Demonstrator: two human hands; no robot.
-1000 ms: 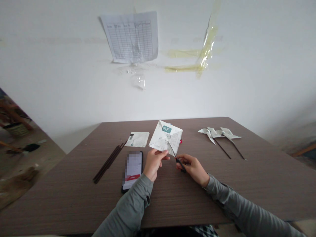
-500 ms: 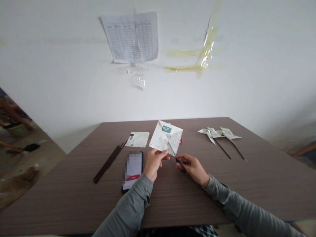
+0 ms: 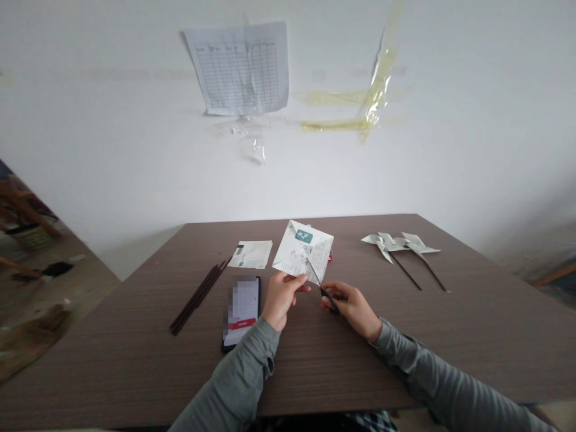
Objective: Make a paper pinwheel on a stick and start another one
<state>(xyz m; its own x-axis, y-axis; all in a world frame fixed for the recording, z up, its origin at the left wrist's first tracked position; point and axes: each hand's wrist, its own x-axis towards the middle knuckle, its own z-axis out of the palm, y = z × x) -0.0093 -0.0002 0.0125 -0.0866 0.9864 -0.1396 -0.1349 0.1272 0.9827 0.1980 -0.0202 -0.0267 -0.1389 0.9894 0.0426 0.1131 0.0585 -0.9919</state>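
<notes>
My left hand (image 3: 282, 295) pinches the lower edge of a square sheet of printed paper (image 3: 297, 247), tilted up above the table. The sheet has a green patch near its top and creases towards its middle. In my right hand (image 3: 348, 305) is a pair of scissors (image 3: 327, 295) with dark handles; its blades lie across the sheet's lower right part, pointing at the centre. Whether the blades are apart is too small to tell. A small red item (image 3: 330, 257) shows partly behind the sheet.
Left of the hands lie a phone (image 3: 243, 315), a small stack of paper squares (image 3: 252, 254) and several dark sticks (image 3: 198, 298). Paper pinwheels (image 3: 396, 242) on dark sticks rest at the right on the brown table (image 3: 472, 342). Behind rises a wall with a taped chart (image 3: 243, 69).
Almost nothing differs. The paper has shifted very slightly; both hands and the scissors keep nearly the same place.
</notes>
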